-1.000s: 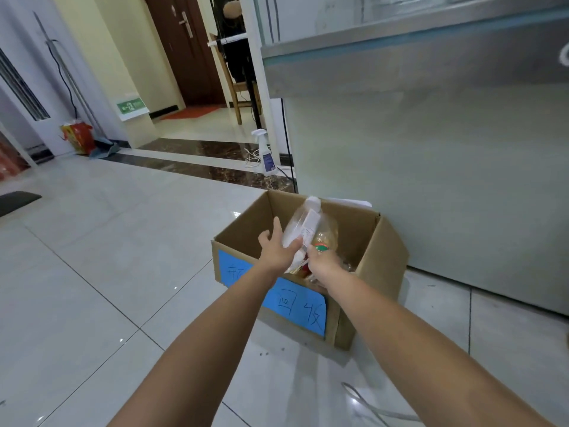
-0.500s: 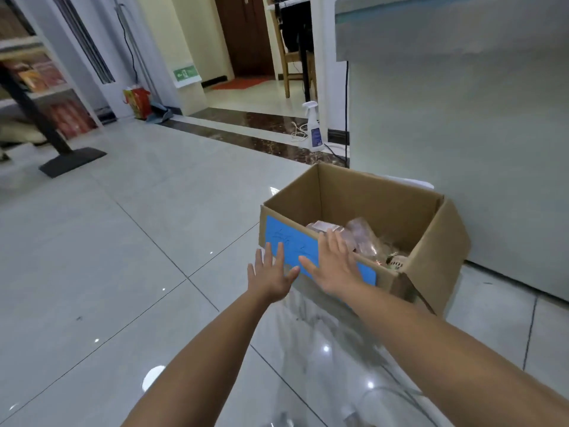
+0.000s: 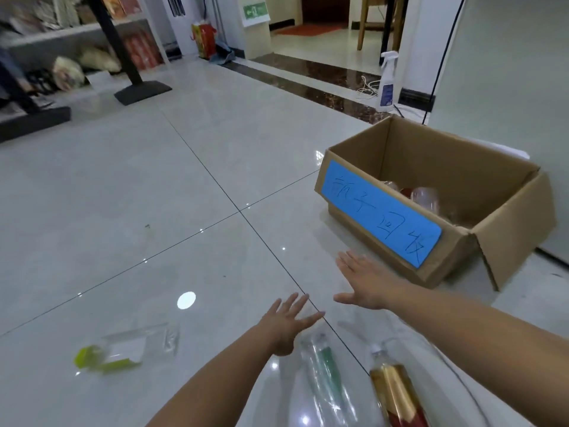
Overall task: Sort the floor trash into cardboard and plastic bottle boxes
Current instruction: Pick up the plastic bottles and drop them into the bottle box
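Note:
A cardboard box [image 3: 498, 208] with a blue handwritten label stands on the tiled floor at the right, with clear plastic bottles [image 3: 426, 197] lying inside. My left hand [image 3: 289, 322] is open, fingers spread, above a clear bottle with a green label [image 3: 328, 374] lying on the floor. My right hand [image 3: 369, 282] is open and empty, in front of the box's near wall. A bottle with a gold and red label [image 3: 397, 396] lies under my right forearm. A clear bottle with a yellow-green label [image 3: 123, 352] lies on the floor at the lower left.
A white spray bottle [image 3: 387, 84] and a coiled cord stand behind the box by a pale wall. Black stand bases [image 3: 143, 92] and shelving fill the far left. A doorway with a chair opens at the back.
Both hands have let go of the bottles into the box and drawn back from it toward me, now open. My view has swung down and left, bringing three floor bottles into sight.

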`<state>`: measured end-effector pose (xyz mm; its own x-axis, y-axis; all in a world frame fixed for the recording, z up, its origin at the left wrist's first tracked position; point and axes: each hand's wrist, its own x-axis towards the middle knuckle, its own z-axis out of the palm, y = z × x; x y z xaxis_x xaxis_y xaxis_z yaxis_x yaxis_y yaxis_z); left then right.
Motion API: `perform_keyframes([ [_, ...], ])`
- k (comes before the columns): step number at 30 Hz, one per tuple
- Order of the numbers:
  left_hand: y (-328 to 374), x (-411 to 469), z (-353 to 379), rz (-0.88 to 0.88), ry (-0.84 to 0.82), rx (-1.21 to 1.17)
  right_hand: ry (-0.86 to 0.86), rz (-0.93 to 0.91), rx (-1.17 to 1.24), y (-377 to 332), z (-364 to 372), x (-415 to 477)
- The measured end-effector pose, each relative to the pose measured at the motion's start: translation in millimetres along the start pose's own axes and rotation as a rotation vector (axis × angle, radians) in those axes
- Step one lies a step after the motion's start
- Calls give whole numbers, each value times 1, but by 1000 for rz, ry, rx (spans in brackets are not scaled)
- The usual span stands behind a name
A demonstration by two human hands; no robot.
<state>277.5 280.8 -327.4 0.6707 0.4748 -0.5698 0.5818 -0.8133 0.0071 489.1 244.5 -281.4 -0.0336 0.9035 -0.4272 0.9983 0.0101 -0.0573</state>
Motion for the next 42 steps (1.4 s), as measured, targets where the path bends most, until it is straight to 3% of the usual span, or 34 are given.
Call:
perform_keyframes([
  [4,17,0,7,228,-41,166,-54,-24,-101,8,15,-24],
  [11,40,18,15,323,-10,302,-160,-10,-71,15,50,-59],
  [33,47,40,12,276,145,369,-449,125,98,-2,85,-70],
  [42,37,49,10,199,134,329,-396,175,334,7,77,-50],
])
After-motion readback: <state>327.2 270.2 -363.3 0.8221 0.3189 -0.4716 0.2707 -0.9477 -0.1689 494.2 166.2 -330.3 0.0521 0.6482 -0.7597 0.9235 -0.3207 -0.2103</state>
